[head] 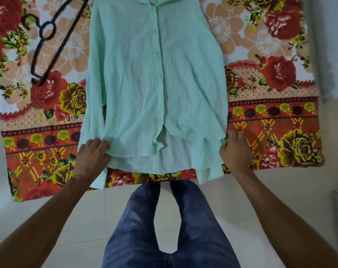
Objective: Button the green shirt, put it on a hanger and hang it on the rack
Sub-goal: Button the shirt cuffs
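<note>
So my left hand (92, 153) and right hand (234, 149) are both curled onto the near corners of the green shirt (145, 84), which lies flat, front up, on the floral blanket (270, 122); the black hanger (62, 42) is far left beside it

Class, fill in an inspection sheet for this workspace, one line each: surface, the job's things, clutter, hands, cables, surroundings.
Surface: floral sheet, spread flat under the shirt and hanger.
Job's things: green shirt lies front up, placket apparently buttoned except near the hem, where it falls open; black hanger lies on the sheet beside the shirt, nothing on it; rack not in view.
Clutter: nothing seen.
Hands: left hand grips the shirt's lower corner; right hand grips the opposite lower edge.
Cables: nothing seen.
Surroundings: pale tiled floor; the person's legs in blue jeans.
</note>
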